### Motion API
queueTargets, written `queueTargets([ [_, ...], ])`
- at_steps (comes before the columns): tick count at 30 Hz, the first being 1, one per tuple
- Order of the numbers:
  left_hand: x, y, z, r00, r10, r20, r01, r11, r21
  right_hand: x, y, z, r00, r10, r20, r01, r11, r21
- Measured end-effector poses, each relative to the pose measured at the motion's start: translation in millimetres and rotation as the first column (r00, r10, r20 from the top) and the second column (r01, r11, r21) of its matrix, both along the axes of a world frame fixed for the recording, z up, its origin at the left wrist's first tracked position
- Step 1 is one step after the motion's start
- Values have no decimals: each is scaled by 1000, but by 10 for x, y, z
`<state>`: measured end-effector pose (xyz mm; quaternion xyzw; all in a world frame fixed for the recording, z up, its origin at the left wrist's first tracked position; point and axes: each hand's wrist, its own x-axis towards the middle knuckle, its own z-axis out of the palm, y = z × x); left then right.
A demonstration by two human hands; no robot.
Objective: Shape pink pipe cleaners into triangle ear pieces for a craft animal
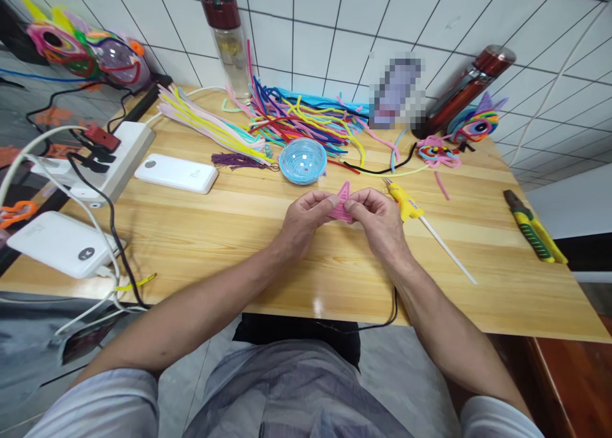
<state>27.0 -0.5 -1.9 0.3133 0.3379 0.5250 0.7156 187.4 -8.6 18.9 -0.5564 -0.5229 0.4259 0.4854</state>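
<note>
A small pink triangular piece (342, 203), made of what looks like pipe cleaner, is held upright between my two hands above the table (287, 278). My left hand (308, 218) pinches its left edge with thumb and fingers. On the other edge, my right hand (377, 216) grips it the same way, thumb in front. Just beyond the hands sits a light blue round bowl (303, 161). A yellow glue gun (404, 202) with a white stick in its rear lies beside my right hand, partly hidden by it.
Colourful pipe cleaners (306, 122) are heaped along the tiled wall. White power banks (176, 173) and a power strip (117, 160) with cables lie at left. Pliers (533, 227) are at right. A clear bottle (229, 49) and a red flask (463, 90) stand at the back.
</note>
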Motion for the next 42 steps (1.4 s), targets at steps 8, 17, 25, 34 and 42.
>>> queueTargets([
  [8, -6, 4, -40, 998, -28, -51, 28, 1000, -1, -7, -19, -16, 999, 0, 54, -3, 999, 46],
  [17, -27, 22, -63, 997, -79, -11, 79, 997, -28, -3, -29, -82, 983, -48, 176, 26, 992, 126],
  [25, -15, 14, -24, 999, -36, -13, 36, 998, -44, 34, 7, 31, 1000, -11, 7, 10, 999, 52],
  [34, -6, 8, -26, 1000, -19, -12, 18, 998, -53, 37, 36, 36, 998, 4, -60, -4, 1000, 5],
  [42, 1, 8, -21, 999, -6, -36, 4, 999, -48, 46, 43, -40, 998, 20, 66, -22, 1000, 21],
])
